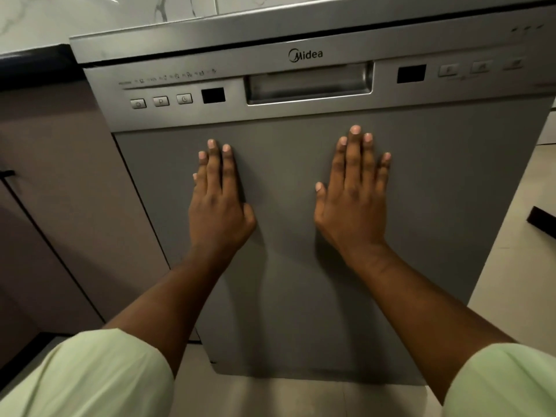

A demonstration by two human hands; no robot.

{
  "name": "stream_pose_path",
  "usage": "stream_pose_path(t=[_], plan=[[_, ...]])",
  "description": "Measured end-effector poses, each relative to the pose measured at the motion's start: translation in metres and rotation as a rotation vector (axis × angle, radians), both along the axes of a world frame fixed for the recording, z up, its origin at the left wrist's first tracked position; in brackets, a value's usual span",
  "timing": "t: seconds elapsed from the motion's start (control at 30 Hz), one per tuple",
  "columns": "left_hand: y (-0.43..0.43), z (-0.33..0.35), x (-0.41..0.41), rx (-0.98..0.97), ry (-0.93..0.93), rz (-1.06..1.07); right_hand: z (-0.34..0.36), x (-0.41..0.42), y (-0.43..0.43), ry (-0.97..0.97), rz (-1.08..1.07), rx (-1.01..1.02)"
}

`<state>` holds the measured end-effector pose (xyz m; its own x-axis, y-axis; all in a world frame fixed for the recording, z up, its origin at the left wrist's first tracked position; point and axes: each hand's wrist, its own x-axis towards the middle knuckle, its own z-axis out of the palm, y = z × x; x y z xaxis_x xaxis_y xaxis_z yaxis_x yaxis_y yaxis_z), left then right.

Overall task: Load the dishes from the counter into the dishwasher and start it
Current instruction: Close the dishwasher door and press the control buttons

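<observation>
Grey steel dishwasher (288, 114) fills my view under the marble desk (90, 19), door (451, 221) closed; no dishes show. My left hand (218, 203) and right hand (353, 200) press flat on the door, fingers straight, grasping nothing. I judge loading finished; next, one hand must lift to the power button (138, 103), upper left.

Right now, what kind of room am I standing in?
Most likely a home kitchen. A steel Midea dishwasher stands with its door shut under a pale, marble-look counter, and there are dark cabinets beside it on the left.
</observation>
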<state>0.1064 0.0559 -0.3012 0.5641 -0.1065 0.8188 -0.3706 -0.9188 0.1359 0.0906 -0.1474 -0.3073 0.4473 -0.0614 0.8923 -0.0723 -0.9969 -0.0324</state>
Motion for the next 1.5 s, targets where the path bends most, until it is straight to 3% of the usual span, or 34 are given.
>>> stream_pose_path(t=[0.43,0.57,0.63,0.73,0.8,0.9,1.13,1.27,1.5], plan=[[0.004,0.010,-0.014,0.069,0.099,0.039,0.005,-0.009,0.012,0.037,0.057,0.052],[0.008,0.019,-0.017,0.037,0.087,0.005,0.009,-0.007,0.041,0.105,0.254,-0.186],[0.010,0.022,-0.014,-0.148,0.110,0.017,0.016,-0.008,0.064,0.159,0.332,-0.280],[0.022,0.029,-0.005,-0.680,0.325,0.065,0.028,-0.005,0.093,0.195,0.359,-0.330],[0.034,0.034,-0.004,-0.773,0.416,0.074,0.040,0.001,0.107,0.224,0.342,-0.393],[0.043,0.038,-0.007,-0.686,0.428,0.140,0.059,0.009,0.126,0.275,0.406,-0.496],[0.050,0.049,-0.013,-0.547,0.444,0.222,0.064,0.018,0.140,0.294,0.437,-0.492],[0.062,0.070,-0.020,-0.479,0.332,0.242,0.064,0.019,0.144,0.221,0.452,-0.448],[0.061,0.085,-0.021,-0.301,0.362,0.348,0.060,0.021,0.147,0.136,0.482,-0.433]])
